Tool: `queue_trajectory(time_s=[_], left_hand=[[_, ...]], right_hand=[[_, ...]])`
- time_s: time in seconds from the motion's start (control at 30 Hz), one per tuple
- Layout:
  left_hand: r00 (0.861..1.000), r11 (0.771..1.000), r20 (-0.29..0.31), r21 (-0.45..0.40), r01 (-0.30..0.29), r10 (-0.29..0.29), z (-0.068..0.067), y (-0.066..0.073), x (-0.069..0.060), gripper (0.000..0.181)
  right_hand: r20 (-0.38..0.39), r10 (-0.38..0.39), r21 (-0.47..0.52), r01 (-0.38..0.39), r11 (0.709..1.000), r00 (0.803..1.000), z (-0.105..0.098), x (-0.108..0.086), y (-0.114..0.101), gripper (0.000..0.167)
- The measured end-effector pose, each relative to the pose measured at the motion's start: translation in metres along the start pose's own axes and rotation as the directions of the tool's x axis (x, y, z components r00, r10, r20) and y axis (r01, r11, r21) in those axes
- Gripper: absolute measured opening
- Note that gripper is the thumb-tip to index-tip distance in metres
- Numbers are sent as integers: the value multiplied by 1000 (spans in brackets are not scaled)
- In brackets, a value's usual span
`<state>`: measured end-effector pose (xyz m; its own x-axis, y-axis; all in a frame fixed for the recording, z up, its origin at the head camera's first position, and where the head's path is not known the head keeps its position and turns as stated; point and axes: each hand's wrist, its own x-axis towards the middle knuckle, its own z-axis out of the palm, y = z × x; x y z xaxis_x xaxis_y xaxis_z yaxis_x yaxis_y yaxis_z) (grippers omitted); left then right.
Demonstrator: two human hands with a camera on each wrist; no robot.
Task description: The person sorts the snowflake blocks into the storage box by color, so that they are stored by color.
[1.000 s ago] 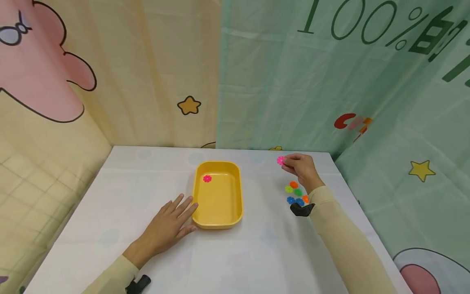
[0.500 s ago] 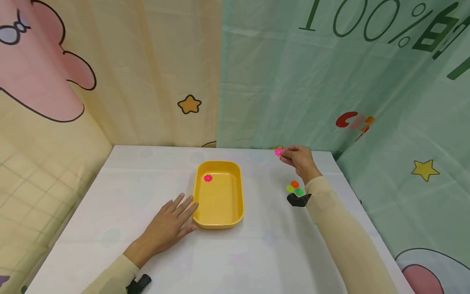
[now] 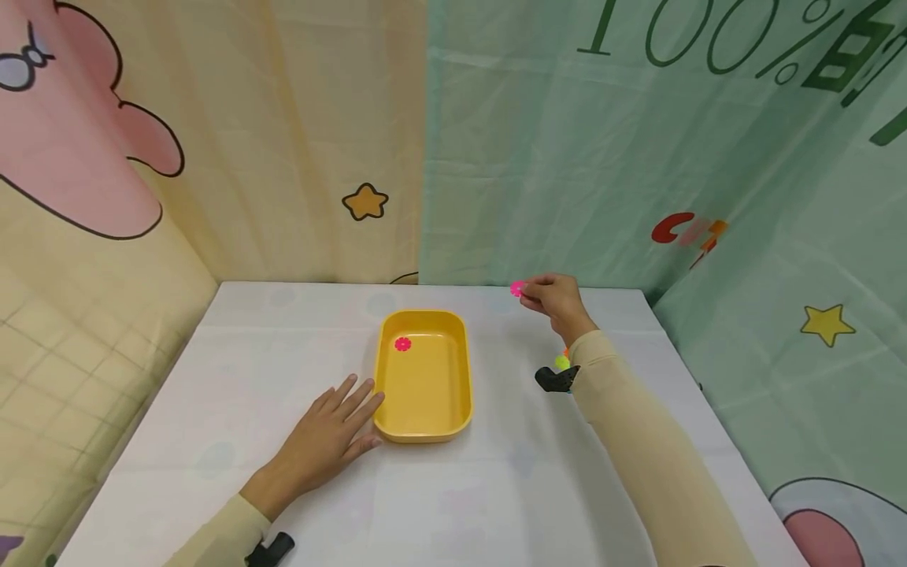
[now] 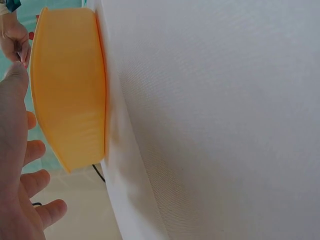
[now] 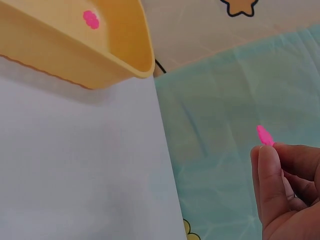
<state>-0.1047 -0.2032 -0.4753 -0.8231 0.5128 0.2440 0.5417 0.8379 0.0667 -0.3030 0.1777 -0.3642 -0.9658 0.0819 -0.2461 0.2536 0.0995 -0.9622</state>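
Between thumb and fingertips my right hand (image 3: 556, 302) pinches a small pink flower-shaped piece (image 3: 517, 289), raised near the table's back edge. In the right wrist view that pink piece (image 5: 265, 135) is seen nearly edge-on. A yellow tray (image 3: 423, 429) stands mid-table, with one pink-red flower-shaped piece (image 3: 402, 344) inside on its far left part. My left hand (image 3: 319, 445) lies with fingers spread at the tray's left side, its fingertips at the rim. In the left wrist view, the tray's outer wall (image 4: 70, 85) is beside the fingers.
A lime-green piece (image 3: 562, 362) shows near the right wrist; the sleeve and a black wrist mount (image 3: 555, 379) hide most of the other loose pieces. The white table (image 3: 453, 504) is bordered by printed curtains (image 3: 538, 157) at the back and sides.
My right hand has lifted the pink piece toward the back edge, then moved left with it. Its wrist now covers most of the loose coloured pieces. My left hand has stayed by the tray.
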Motion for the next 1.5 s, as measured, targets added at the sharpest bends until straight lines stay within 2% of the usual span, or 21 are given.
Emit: queue_trajectory(time_s=[0.47,1.0,1.37,1.5], left_hand=[[1000,1000,4,-13,-7,7,0,-1,0,70],[1000,1000,8,-9,14,-14,1,-5,-3,71],[1000,1000,11,-7,12,-12,0,-5,-4,72],[1000,1000,-4,-15,1,-1,-1,-4,-3,71]], right_hand=[[4,17,-48,-17,999,1000,34,2,4,23],[65,19,-77,-14,997,998,80,2,17,15],[78,15,-130,-5,992,997,101,0,24,12],[95,9,-147,5,989,995,109,0,27,11]])
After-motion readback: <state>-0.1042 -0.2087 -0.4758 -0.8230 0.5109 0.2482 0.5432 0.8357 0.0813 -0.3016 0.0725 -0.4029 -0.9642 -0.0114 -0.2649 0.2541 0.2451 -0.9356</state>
